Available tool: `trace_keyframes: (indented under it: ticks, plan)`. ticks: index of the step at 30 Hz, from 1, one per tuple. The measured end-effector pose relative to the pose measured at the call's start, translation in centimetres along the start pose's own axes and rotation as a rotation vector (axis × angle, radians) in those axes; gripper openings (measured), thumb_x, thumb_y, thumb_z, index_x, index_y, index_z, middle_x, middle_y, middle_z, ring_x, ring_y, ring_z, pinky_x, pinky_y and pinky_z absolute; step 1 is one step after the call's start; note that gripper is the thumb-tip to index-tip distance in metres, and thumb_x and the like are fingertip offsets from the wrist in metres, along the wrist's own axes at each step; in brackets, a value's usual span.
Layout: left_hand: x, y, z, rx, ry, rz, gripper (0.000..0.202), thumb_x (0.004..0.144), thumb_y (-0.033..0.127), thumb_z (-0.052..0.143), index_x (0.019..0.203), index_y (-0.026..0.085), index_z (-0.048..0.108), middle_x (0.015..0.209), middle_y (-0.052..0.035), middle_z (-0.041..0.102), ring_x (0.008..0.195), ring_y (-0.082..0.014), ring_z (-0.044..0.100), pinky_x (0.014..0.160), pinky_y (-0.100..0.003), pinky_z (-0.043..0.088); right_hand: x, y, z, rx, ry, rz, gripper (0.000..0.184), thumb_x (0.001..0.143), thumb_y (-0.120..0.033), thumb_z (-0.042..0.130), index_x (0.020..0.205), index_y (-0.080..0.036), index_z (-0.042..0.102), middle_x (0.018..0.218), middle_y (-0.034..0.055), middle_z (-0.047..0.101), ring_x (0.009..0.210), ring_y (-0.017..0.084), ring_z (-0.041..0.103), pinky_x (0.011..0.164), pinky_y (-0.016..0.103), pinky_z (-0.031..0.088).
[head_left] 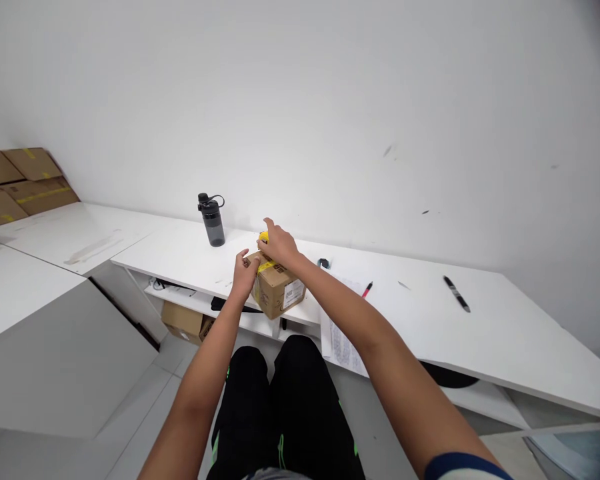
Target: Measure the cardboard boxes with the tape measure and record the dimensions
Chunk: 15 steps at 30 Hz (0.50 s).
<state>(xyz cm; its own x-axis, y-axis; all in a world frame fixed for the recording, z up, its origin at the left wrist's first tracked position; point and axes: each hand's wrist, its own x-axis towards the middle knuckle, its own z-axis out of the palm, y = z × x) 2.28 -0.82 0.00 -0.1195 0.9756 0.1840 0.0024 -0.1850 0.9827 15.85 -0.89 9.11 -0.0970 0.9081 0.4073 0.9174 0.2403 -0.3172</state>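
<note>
A small cardboard box point(279, 293) with yellow tape across its top and a white label on its side sits at the front edge of the white desk point(430, 320). My left hand point(244, 270) presses on the box's top left corner, fingers curled against it. My right hand point(279, 244) is at the far side of the box top, gripping a yellow tape roll point(263, 237) that is mostly hidden behind the fingers. A strip of yellow tape runs from the roll over the box.
A dark water bottle point(213, 220) stands to the left by the wall. A printed sheet point(341, 333) hangs over the desk edge, with a red pen point(367, 289) and a black marker point(457, 294) to the right. More cardboard boxes point(23, 183) are stacked at far left, another box point(183, 322) lies under the desk.
</note>
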Motion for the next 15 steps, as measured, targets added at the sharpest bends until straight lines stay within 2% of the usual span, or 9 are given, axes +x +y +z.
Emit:
trace_keyframes:
  ticks: [3, 6, 8, 10, 15]
  plan:
    - [0.5, 0.0, -0.6, 0.004, -0.06, 0.047, 0.069, 0.074, 0.036, 0.069, 0.136, 0.017, 0.045, 0.097, -0.0058, 0.061, 0.089, -0.0194, 0.061, 0.082, -0.033, 0.049, -0.3, -0.1, -0.1, 0.009, -0.037, -0.05, 0.063, 0.09, -0.037, 0.049, 0.147, -0.018, 0.029, 0.119, 0.0162, 0.06, 0.098, 0.031, 0.063, 0.078, 0.037, 0.048]
    - [1.6, 0.0, -0.9, 0.002, -0.146, 0.117, 0.065, 0.07, 0.028, 0.069, 0.133, 0.019, 0.053, 0.118, -0.01, 0.062, 0.108, -0.023, 0.059, 0.094, -0.036, 0.046, -0.5, 0.1, -0.4, 0.027, -0.05, -0.066, 0.063, 0.09, -0.036, 0.048, 0.147, -0.018, 0.029, 0.119, 0.0166, 0.06, 0.099, 0.031, 0.063, 0.08, 0.037, 0.048]
    - [2.3, -0.2, -0.8, -0.046, -0.202, 0.122, 0.058, 0.07, 0.026, 0.066, 0.127, 0.019, 0.06, 0.129, -0.01, 0.061, 0.115, -0.0247, 0.057, 0.098, -0.038, 0.045, -0.5, 0.1, -0.5, 0.026, -0.053, -0.065, 0.063, 0.09, -0.036, 0.049, 0.147, -0.017, 0.029, 0.118, 0.0169, 0.06, 0.099, 0.031, 0.063, 0.08, 0.037, 0.048]
    - [2.6, -0.3, -0.6, -0.11, -0.239, 0.092, 0.053, 0.07, 0.027, 0.063, 0.122, 0.017, 0.065, 0.128, -0.0095, 0.064, 0.113, -0.0256, 0.059, 0.098, -0.039, 0.046, -0.4, 0.0, -0.7, 0.023, -0.068, -0.061, 0.064, 0.089, -0.035, 0.05, 0.147, -0.017, 0.029, 0.118, 0.0171, 0.06, 0.098, 0.031, 0.063, 0.079, 0.036, 0.048]
    - [2.7, -0.5, -0.4, -0.12, -0.23, 0.057, 0.044, 0.069, 0.03, 0.065, 0.11, 0.015, 0.072, 0.117, -0.0093, 0.071, 0.107, -0.0264, 0.062, 0.097, -0.041, 0.047, -1.7, 0.5, -1.8, 0.009, -0.103, -0.09, 0.062, 0.089, -0.033, 0.051, 0.145, -0.017, 0.031, 0.118, 0.0169, 0.061, 0.095, 0.029, 0.064, 0.073, 0.033, 0.047]
